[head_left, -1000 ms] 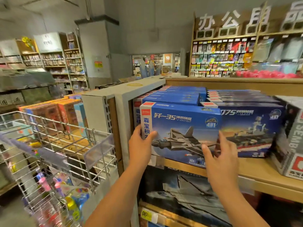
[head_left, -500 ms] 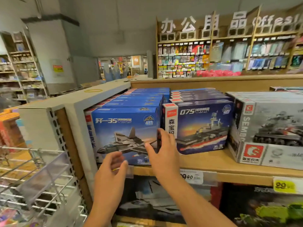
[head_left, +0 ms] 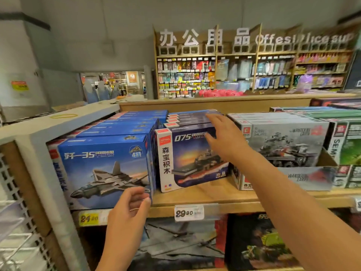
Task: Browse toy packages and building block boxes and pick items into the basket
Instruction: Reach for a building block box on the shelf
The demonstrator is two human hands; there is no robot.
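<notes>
Counting stock on the wooden shelf (head_left: 205, 198): one front-facing jet box (head_left: 103, 171) with a row of blue boxes (head_left: 125, 124) behind it, at least five tops visible; one front-facing 075 ship box (head_left: 187, 157) with roughly four more ship boxes (head_left: 187, 118) behind; two grey tank boxes (head_left: 283, 145) stacked further right; green boxes (head_left: 347, 145) at the far right, count unclear. Two price tags on the shelf edge: 24.80 tag (head_left: 88, 219) and 29.80 tag (head_left: 188, 213)

Right hand (head_left: 224, 137): fingers straight and spread, gripping nothing. Fingertips lie over the upper right part of the 075 ship box; contact cannot be confirmed. Tank boxes sit just right of these fingers. Arm extended from lower right, reaching up and leftward across the shelf front

Left hand (head_left: 129, 208): fingers loosely curled, thumb and forefinger nearly meeting, holding nothing. Jet box lower right corner sits just above and beside the fingertips; contact unclear. 24.80 tag is left of these fingers, 29.80 tag right. Forearm rises from the bottom edge

White wire basket (head_left: 11, 231) at far left, well apart from both hands
</notes>
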